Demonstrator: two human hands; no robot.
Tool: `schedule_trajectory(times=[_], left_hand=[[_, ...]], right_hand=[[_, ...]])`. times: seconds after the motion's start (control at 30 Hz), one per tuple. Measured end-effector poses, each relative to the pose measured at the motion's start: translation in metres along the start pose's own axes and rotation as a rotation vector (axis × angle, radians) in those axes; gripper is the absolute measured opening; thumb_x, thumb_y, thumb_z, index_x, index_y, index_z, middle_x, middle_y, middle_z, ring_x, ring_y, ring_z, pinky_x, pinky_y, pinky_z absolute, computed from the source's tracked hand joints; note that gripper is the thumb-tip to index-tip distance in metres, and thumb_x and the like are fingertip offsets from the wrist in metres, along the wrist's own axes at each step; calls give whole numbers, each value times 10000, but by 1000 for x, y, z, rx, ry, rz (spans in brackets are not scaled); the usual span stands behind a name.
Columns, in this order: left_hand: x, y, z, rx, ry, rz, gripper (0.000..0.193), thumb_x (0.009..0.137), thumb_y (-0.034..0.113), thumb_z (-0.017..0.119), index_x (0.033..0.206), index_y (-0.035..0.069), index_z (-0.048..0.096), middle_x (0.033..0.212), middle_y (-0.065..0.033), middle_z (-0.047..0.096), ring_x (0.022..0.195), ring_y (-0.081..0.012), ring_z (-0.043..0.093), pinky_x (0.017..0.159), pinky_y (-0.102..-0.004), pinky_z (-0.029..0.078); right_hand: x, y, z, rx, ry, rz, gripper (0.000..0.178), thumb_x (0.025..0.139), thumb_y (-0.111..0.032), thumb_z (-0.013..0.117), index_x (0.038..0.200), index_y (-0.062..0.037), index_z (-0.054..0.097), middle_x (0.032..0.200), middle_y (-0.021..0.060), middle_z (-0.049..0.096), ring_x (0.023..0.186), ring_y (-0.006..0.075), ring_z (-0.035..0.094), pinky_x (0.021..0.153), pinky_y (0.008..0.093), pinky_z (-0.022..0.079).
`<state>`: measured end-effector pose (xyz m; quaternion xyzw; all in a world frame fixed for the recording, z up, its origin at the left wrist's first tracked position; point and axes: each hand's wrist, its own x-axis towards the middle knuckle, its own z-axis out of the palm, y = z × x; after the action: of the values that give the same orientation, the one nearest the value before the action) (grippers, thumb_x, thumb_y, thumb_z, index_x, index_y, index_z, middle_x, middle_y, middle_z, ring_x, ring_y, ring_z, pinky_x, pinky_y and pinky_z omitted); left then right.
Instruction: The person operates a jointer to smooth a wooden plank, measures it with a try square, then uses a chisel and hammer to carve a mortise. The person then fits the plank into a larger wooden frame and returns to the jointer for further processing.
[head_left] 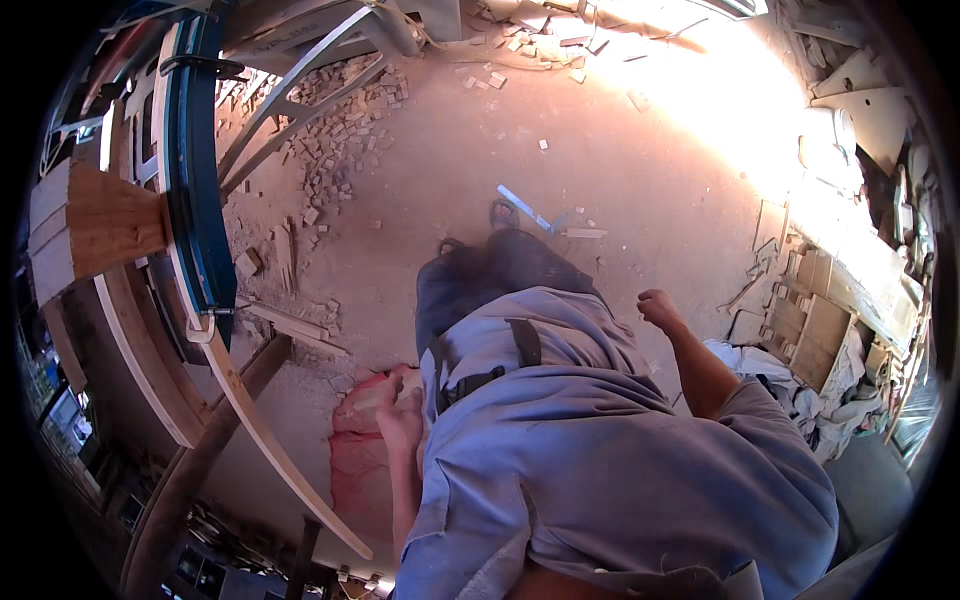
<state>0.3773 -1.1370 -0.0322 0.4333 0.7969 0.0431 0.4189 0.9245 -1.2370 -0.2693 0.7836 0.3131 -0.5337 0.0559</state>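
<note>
My left hand (399,412) hangs at my left side with its fingers loosely bent and somewhat apart, and I see nothing in it. Behind it on the floor lies a red and pale sack (352,432). My right hand (656,306) swings out to the right of my body, its fingers curled into a fist, with nothing showing in it. On the floor by my feet lie a pale blue-white strip (525,208) and a short piece of wood (585,233). Neither hand touches them.
At left, a blue metal beam (195,170) carries a long wooden strip (265,425) and a wooden block (110,218). Small wood offcuts (335,150) are heaped behind it. Wooden crate-like pieces (808,325) and crumpled cloth (775,365) lie at right.
</note>
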Motion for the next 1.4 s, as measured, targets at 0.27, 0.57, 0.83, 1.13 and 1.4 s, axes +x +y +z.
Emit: schedule_trajectory(times=[0.27,0.57,0.83,1.13,1.4], left_hand=[[84,61,-55,207,204,483,430,875,75,728,1265,-68,616,1163,-196,686,1090,-296,659,989,-396,490],[135,-113,194,32,-177,263,524,893,165,726,1346,-47,568,1281,-260,640,1205,-372,617,1044,-435,461],[167,-285,437,545,-322,-154,786,847,387,738,1465,11,430,1506,-303,376,1317,-520,430,1066,-535,429],[231,-362,481,584,-30,-86,647,742,273,772,1274,-16,543,1442,-364,378,1208,-578,438,932,-652,426],[239,-356,478,602,43,-88,614,731,270,770,1236,-5,554,1425,-354,392,1214,-568,436,910,-652,435]], right_hand=[[-77,30,60,440,59,169,317,771,-127,562,992,5,746,889,170,726,741,250,702,664,370,562],[106,41,184,55,48,48,283,836,-215,566,1002,-113,771,1082,189,723,1012,415,679,888,461,535],[463,13,374,-276,85,-212,276,860,-225,560,944,-56,761,1020,256,705,1005,448,671,899,509,525],[715,-39,493,-411,439,-101,412,863,-177,603,1238,-6,609,1293,259,600,1230,441,557,1032,513,454],[734,-30,513,-427,379,-207,333,842,-137,613,1150,-10,616,1156,232,641,1121,402,605,972,495,486]])
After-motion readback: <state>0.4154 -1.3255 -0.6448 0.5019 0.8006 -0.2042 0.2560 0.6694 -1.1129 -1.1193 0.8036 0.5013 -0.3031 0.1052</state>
